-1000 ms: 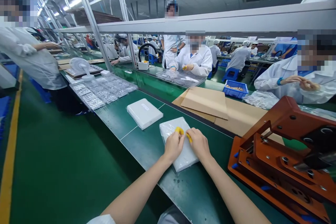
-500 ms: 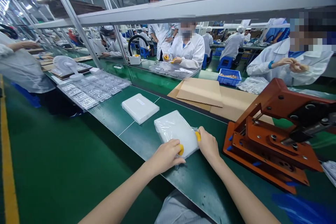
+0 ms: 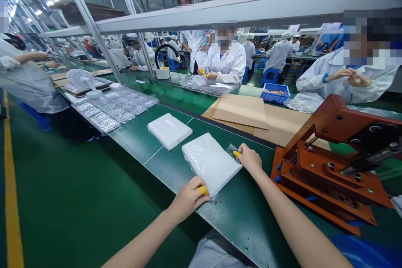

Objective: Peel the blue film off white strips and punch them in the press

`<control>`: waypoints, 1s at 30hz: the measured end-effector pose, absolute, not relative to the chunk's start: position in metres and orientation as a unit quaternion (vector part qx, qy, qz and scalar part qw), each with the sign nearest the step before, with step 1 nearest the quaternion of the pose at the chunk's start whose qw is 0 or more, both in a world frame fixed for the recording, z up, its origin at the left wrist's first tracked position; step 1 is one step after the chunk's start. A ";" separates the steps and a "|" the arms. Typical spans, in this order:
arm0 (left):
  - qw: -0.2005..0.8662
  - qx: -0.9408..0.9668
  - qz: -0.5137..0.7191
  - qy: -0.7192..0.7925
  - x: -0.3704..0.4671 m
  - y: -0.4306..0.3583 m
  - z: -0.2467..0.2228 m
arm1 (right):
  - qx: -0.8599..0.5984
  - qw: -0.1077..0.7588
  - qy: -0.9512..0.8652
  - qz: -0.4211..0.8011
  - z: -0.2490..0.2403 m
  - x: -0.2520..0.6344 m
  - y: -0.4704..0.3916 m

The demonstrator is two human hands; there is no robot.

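Wrapped white pack (image 3: 209,161) flat on tabletop (image 3: 238,224); L hand (image 3: 190,196) at 7 o'clock, R hand (image 3: 250,159) at 3 o'clock

Clock dirs. taken w/ wrapped white pack as ctr. Pack lies approx. mid-view, clear film wrinkled along its L side. L hand: fingers narrow, yellow finger cover (image 3: 203,190) showing, touching near corner. R hand: fingers narrow, 2nd yellow cover (image 3: 237,154) against loose film flap (image 3: 231,148) at R edge. Can't tell if either hand pinches film or only presses it. Labelled white pack (image 3: 166,133) at 10 o'clock, near but apart. Same dir., farther out: clear trays (image 3: 114,106), then white fan (image 3: 80,79). Orange-brown fixture (image 3: 326,176) at 3 o'clock, past R hand. Cardboard sheets (image 3: 241,113) at 1 o'clock; blue bin (image 3: 276,98) w/ small pcs. (image 3: 274,91) beyond, betw. 1 & 2. Co-worker in white coat (image 3: 228,65) at 12 o'clock, across the line; another co-worker (image 3: 317,75) at 2 o'clock, fingers of both hands together.
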State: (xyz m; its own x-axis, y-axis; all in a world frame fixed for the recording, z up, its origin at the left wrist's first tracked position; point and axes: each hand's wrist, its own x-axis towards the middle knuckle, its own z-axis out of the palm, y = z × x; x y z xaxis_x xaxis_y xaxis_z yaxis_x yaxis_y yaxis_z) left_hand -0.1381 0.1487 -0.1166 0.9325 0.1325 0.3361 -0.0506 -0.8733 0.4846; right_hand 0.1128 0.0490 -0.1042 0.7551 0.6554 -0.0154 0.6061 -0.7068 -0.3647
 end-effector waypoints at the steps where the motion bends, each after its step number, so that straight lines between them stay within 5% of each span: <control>1: 0.255 0.946 0.195 0.040 -0.137 0.147 -0.118 | -0.917 0.189 -0.343 0.070 -0.099 0.116 0.049; 7: 0.253 0.938 0.204 0.123 -0.123 0.145 -0.095 | -0.814 0.273 -0.512 0.034 -0.081 0.094 0.013; 16: 0.028 0.953 0.256 0.158 -0.070 0.153 -0.104 | -0.730 0.164 -0.637 0.186 -0.102 0.103 0.026; 22: 0.154 0.916 0.337 0.150 -0.079 0.151 -0.119 | -0.720 0.168 -0.652 0.168 -0.100 0.084 0.016; 30: 0.214 0.921 0.278 0.169 -0.075 0.162 -0.109 | -0.716 0.133 -0.669 0.151 -0.095 0.085 0.025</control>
